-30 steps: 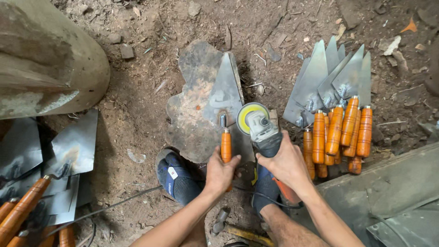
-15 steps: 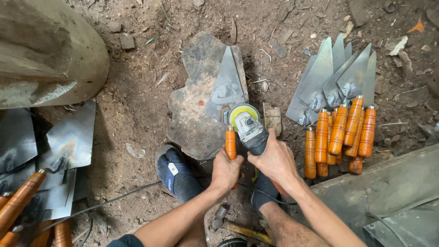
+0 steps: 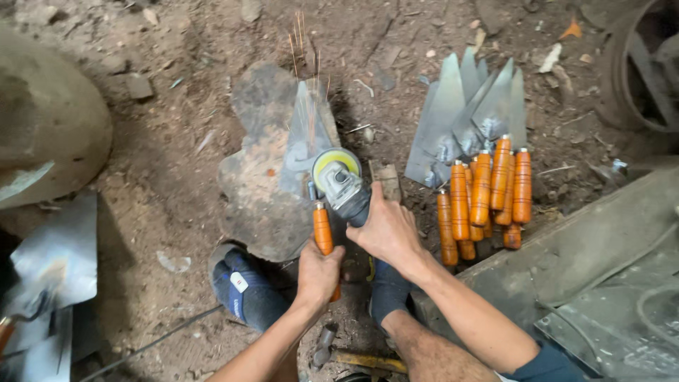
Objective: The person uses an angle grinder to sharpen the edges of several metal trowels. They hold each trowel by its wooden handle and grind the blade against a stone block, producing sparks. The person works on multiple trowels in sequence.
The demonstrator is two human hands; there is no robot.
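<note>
Sparks flew as the right hand (image 3: 385, 226), clamped on a grey angle grinder (image 3: 343, 185), ground a steel trowel blade (image 3: 305, 134) on the flat stone slab (image 3: 258, 191); the left hand (image 3: 320, 272) gripped its orange wooden handle (image 3: 322, 230). Similar orange-handled trowels (image 3: 481, 170) lay stacked on the dirt floor (image 3: 177, 148), right of the slab.

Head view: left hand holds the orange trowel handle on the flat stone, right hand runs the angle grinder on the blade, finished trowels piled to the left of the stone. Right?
Not quite. The pile of finished trowels lies to the right of the flat stone, not the left, as the head view shows. The rest holds: left hand on the orange trowel handle, right hand on the angle grinder.
</note>
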